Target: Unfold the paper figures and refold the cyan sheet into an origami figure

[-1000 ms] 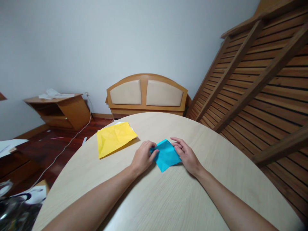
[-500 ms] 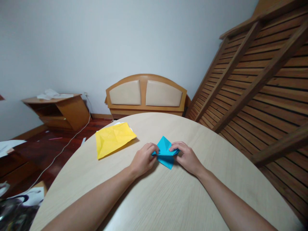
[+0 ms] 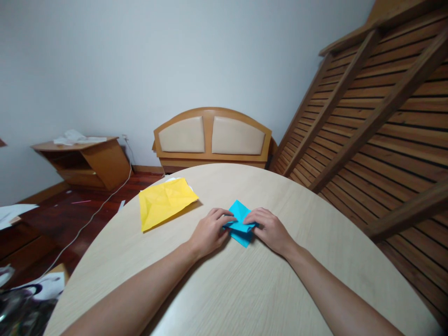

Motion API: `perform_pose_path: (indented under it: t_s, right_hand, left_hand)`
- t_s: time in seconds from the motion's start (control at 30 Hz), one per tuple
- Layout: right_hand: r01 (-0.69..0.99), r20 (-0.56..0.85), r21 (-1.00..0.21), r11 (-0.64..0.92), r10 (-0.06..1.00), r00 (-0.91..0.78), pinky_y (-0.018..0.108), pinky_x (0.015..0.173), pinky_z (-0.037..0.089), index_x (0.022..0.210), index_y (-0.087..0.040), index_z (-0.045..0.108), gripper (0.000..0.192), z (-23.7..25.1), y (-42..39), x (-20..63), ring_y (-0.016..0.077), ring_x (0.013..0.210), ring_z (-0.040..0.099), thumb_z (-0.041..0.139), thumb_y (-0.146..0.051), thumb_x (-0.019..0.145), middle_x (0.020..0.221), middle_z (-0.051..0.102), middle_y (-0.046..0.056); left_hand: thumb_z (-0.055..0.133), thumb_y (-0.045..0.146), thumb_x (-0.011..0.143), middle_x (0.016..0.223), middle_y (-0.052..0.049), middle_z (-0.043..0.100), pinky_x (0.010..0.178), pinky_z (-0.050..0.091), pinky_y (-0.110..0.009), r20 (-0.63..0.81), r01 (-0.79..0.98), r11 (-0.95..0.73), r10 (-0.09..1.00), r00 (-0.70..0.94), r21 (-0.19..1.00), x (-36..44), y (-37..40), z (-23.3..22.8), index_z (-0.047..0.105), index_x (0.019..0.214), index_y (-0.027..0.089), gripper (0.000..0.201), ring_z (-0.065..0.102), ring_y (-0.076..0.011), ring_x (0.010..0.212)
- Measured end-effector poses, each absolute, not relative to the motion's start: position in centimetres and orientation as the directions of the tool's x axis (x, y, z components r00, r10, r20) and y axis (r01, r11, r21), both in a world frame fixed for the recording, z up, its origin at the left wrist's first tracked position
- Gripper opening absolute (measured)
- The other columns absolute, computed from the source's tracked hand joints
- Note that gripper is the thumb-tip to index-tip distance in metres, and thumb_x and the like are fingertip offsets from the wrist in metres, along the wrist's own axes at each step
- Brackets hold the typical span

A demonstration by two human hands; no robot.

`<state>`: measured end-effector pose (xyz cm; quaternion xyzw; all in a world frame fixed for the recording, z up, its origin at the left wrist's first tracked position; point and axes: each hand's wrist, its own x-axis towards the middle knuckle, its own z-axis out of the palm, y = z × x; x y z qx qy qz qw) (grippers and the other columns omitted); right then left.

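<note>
Table [image 3: 245, 289] centre — both hands pinch blue paper [image 3: 240, 224].

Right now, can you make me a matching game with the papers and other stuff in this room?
Things:
1. small folded blue paper
2. creased yellow paper sheet
3. round pale wooden table
4. wooden headboard with beige pads

Places:
A. leaning on the far wall
B. under both papers
C. pressed between the left hand and right hand
D. lying alone, left of the hands

Pairs: 1-C, 2-D, 3-B, 4-A
</note>
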<state>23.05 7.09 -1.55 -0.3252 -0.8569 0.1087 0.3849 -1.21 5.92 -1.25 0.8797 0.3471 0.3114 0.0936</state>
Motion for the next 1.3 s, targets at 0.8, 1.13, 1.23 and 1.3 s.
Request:
perform_pose_path:
  t_s: [0.8,1.13,1.23,1.3]
  right_hand:
    - [0.579,0.342,-0.462,0.672,0.738,-0.582,0.055,0.113,0.033,0.106,-0.027,0.064,0.041,-2.4,6.7,22.7,0.0241,0.116,0.064,0.057,-0.002,0.074,0.121,0.072,0.002]
    - [0.592,0.42,-0.531,0.607,0.795,-0.438,0.049,0.107,0.044,0.147,-0.027,0.035,0.067,-2.6,6.6,22.8,0.0267,0.127,0.054,0.067,-0.025,0.088,0.141,0.055,0.011]
    - [0.585,0.424,-0.506,0.634,0.773,-0.472,0.049,0.108,0.044,0.143,-0.028,0.041,0.059,-2.4,6.6,22.8,0.0262,0.127,0.054,0.065,-0.024,0.089,0.14,0.056,0.01]
    - [0.571,0.445,-0.473,0.67,0.742,-0.502,0.049,0.109,0.042,0.141,-0.028,0.043,0.056,-2.1,6.6,22.8,0.0258,0.128,0.053,0.064,-0.022,0.09,0.139,0.057,0.009]
  left_hand:
    - [0.054,0.02,0.091,0.127,-0.005,0.069,0.103,0.049,-0.038,0.334,0.552,-0.78,0.625,0.706,0.293,-1.0,6.2,-1.2,0.067,0.122,0.022,0.034,0.063,-0.0239,0.116]
    - [0.047,0.028,0.097,0.12,-0.014,0.069,0.091,0.056,-0.042,0.293,0.676,-0.631,0.776,0.559,0.38,-1.2,6.0,-1.7,0.045,0.142,0.017,0.046,0.068,-0.0269,0.105]
    - [0.048,0.025,0.096,0.134,-0.016,0.062,0.097,0.053,-0.045,0.329,0.639,-0.653,0.757,0.564,0.407,-1.4,6.2,-2.0,0.026,0.153,0.017,0.061,0.063,-0.028,0.117]
    - [0.048,0.022,0.095,0.137,-0.014,0.059,0.098,0.053,-0.044,0.345,0.612,-0.673,0.739,0.579,0.415,-1.4,6.3,-2.1,0.023,0.154,0.021,0.065,0.061,-0.027,0.119]
